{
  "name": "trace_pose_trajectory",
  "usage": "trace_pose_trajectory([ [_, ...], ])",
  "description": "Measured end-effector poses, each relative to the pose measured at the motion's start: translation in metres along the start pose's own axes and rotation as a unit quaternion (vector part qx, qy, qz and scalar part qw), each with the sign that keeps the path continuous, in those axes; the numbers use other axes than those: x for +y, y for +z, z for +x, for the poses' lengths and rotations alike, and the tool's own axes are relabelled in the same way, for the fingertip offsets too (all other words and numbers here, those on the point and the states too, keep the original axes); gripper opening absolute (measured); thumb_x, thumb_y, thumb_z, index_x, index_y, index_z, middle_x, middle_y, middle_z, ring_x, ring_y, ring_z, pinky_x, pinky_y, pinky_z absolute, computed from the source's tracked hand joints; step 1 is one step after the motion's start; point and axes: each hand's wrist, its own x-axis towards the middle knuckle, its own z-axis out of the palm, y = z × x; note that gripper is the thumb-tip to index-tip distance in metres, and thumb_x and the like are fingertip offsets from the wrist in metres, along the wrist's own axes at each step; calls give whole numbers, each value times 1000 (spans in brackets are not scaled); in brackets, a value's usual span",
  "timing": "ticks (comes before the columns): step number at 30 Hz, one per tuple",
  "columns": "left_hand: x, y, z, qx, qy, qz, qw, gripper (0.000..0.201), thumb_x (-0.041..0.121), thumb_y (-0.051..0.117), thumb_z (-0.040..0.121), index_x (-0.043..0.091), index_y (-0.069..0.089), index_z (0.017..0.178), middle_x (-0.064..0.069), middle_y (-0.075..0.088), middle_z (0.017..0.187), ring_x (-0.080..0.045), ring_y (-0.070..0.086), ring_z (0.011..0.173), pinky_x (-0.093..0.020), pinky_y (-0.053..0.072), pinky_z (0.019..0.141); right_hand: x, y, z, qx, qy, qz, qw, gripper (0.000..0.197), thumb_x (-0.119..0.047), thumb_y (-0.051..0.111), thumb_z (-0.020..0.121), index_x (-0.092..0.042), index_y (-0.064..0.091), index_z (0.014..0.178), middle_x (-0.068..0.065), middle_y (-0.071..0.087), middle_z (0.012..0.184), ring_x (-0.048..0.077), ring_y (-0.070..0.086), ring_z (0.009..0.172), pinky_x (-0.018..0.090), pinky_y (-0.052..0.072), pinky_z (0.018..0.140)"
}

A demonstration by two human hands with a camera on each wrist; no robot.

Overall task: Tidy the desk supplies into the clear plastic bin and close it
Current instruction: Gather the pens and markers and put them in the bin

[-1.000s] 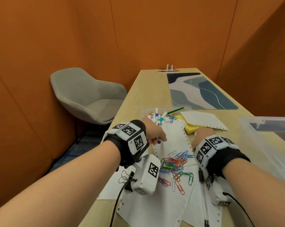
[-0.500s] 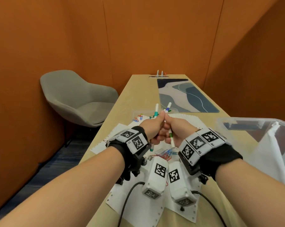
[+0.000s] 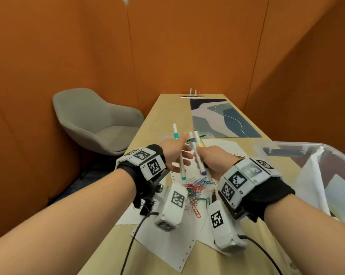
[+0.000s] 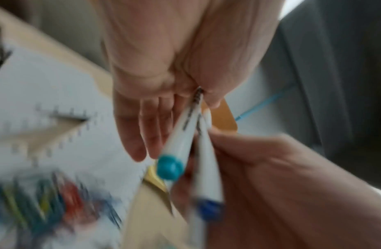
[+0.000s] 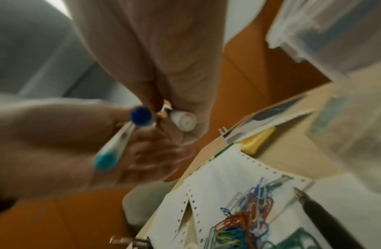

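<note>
Both hands hover above the desk in the head view. My left hand has its fingers nearly straight, and a white marker with a teal cap is wedged between thumb and forefinger. My right hand grips a blue-capped marker together with a second white marker. The clear plastic bin stands open at the right with white paper inside. Coloured paper clips lie heaped on white sheets beneath the hands.
A black pen lies beside the clips. Yellow sticky notes and a green pen lie farther back. A patterned desk mat covers the far desk. A grey chair stands left of it.
The left hand lifted markers off the desk and met the right hand. Now the hands have parted slightly, the left fingers have straightened, and the right hand holds two markers.
</note>
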Motion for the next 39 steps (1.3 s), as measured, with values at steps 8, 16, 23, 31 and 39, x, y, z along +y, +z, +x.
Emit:
trace_pose_trajectory([
  [8,-1,10,-2,2,17,-96,995,34,32,44,97,9,54,74,-4,57,57,-15,55,47,-27,50,49,-10,-3,-23,-63,3,-82,995,30,-22,37,100,-14,51,74,1,52,69,12,50,61,22,43,57],
  [16,-15,-26,-17,13,-46,-86,995,40,33,40,98,15,37,63,9,29,31,-4,23,22,-7,25,29,35,-14,-42,-14,86,-441,893,31,-23,61,85,-7,62,111,-3,34,65,19,44,87,28,46,70],
  [23,-26,-23,-29,-36,-105,-24,993,31,27,55,92,12,43,68,7,28,37,-4,21,24,-11,19,26,56,-11,-51,38,116,-454,883,40,-25,60,84,-23,29,59,1,43,80,20,40,88,26,38,65],
  [31,-23,0,-20,-31,-32,10,999,42,46,61,83,12,58,108,1,39,66,-2,34,29,-13,25,28,-3,-14,-37,2,4,-175,985,10,-12,62,88,-4,64,94,8,66,76,18,64,68,32,57,78],
  [39,-2,-34,20,32,10,-6,999,34,30,47,96,10,58,71,0,43,55,-6,37,33,-16,32,35,-16,-8,18,102,-77,-180,975,11,-9,59,86,-11,68,92,8,67,83,18,62,73,25,52,65],
])
